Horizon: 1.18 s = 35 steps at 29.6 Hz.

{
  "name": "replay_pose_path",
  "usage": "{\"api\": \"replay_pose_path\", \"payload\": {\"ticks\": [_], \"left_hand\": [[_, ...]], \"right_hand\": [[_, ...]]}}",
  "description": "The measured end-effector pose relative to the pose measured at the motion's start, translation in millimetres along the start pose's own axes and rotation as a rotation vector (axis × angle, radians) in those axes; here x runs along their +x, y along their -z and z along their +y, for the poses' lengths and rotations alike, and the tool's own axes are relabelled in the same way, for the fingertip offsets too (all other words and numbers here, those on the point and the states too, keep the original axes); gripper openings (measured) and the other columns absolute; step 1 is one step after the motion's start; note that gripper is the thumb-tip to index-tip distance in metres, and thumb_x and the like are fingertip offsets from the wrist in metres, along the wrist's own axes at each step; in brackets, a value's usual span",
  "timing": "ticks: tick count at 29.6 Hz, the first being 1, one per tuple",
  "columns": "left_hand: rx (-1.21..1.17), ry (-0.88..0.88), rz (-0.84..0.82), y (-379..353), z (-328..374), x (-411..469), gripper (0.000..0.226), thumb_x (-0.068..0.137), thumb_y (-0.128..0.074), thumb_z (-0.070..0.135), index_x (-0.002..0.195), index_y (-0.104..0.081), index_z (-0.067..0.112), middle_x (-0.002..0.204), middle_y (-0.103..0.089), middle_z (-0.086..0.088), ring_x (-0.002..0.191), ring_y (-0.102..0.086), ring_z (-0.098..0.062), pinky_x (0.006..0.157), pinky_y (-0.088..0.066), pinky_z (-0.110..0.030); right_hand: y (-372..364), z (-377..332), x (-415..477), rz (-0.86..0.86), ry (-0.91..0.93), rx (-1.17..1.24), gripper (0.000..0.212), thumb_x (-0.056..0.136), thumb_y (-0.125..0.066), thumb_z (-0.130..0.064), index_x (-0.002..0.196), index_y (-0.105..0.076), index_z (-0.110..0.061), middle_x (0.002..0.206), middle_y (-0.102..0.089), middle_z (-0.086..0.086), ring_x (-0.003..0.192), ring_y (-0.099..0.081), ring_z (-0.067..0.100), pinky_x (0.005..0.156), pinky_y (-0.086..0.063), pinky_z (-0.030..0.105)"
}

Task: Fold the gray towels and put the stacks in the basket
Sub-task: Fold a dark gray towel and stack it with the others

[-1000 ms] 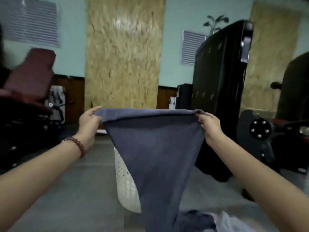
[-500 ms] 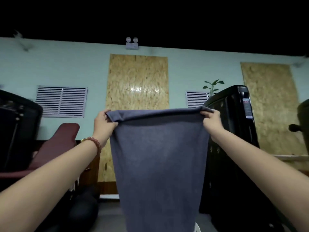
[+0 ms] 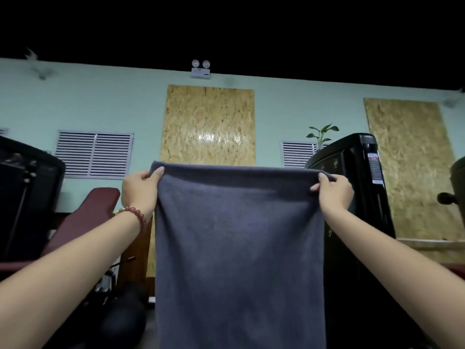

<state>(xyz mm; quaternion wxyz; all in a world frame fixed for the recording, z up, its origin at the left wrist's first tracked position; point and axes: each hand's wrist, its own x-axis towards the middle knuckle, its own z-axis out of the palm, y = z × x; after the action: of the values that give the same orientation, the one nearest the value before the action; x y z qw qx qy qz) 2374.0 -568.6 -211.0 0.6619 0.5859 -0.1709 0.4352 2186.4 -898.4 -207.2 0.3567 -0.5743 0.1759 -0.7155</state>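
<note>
A gray towel (image 3: 239, 248) hangs straight down in front of me, spread flat and held up at chest height. My left hand (image 3: 141, 190) pinches its top left corner, and a red bead bracelet circles that wrist. My right hand (image 3: 334, 190) pinches the top right corner. The towel's lower end runs out of the bottom of the view. The basket and the other towels are hidden from view.
A tall black cabinet (image 3: 357, 197) stands right behind the towel on the right. A dark red padded bench (image 3: 85, 222) and black equipment (image 3: 25, 197) are at the left. The far wall carries chipboard panels (image 3: 208, 127) and vents.
My head has tilted up, so the floor, basket and towel pile left the view. Both hands raised the towel and pulled its top edge taut, and it now hangs flat instead of tapering.
</note>
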Motion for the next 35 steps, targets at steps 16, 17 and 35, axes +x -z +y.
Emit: {"api": "replay_pose_path", "payload": {"ticks": [16, 17, 35], "left_hand": [[0.001, 0.058, -0.155, -5, -34, -18, 0.024, 0.096, -0.05, 0.014, 0.099, -0.063, -0.006, 0.094, -0.061, -0.019, 0.095, -0.058, -0.032, 0.073, -0.037, -0.029], [-0.011, 0.007, -0.155, -4, -29, -16, 0.024, 0.097, -0.049, 0.013, 0.102, -0.062, -0.006, 0.097, -0.061, -0.018, 0.096, -0.056, -0.029, 0.074, -0.036, -0.028], [0.301, 0.17, -0.587, 93, -203, -246, 0.029, 0.093, -0.053, 0.014, 0.065, -0.051, 0.011, 0.061, -0.053, -0.007, 0.065, -0.047, -0.017, 0.06, -0.032, -0.032]], "right_hand": [[-29, 59, -41, -0.571, -0.103, -0.086, 0.042, 0.096, -0.047, -0.008, 0.132, -0.025, -0.004, 0.118, -0.037, 0.005, 0.109, -0.045, 0.019, 0.09, -0.036, 0.026], [-29, 56, -38, -0.586, -0.066, -0.109, 0.043, 0.096, -0.048, -0.008, 0.133, -0.027, -0.003, 0.118, -0.03, 0.002, 0.11, -0.045, 0.02, 0.092, -0.036, 0.026], [109, 236, -256, -0.635, -0.467, -0.1, 0.015, 0.099, -0.039, -0.008, 0.09, -0.046, -0.018, 0.094, -0.052, 0.017, 0.077, -0.05, 0.021, 0.068, -0.044, 0.035]]}}
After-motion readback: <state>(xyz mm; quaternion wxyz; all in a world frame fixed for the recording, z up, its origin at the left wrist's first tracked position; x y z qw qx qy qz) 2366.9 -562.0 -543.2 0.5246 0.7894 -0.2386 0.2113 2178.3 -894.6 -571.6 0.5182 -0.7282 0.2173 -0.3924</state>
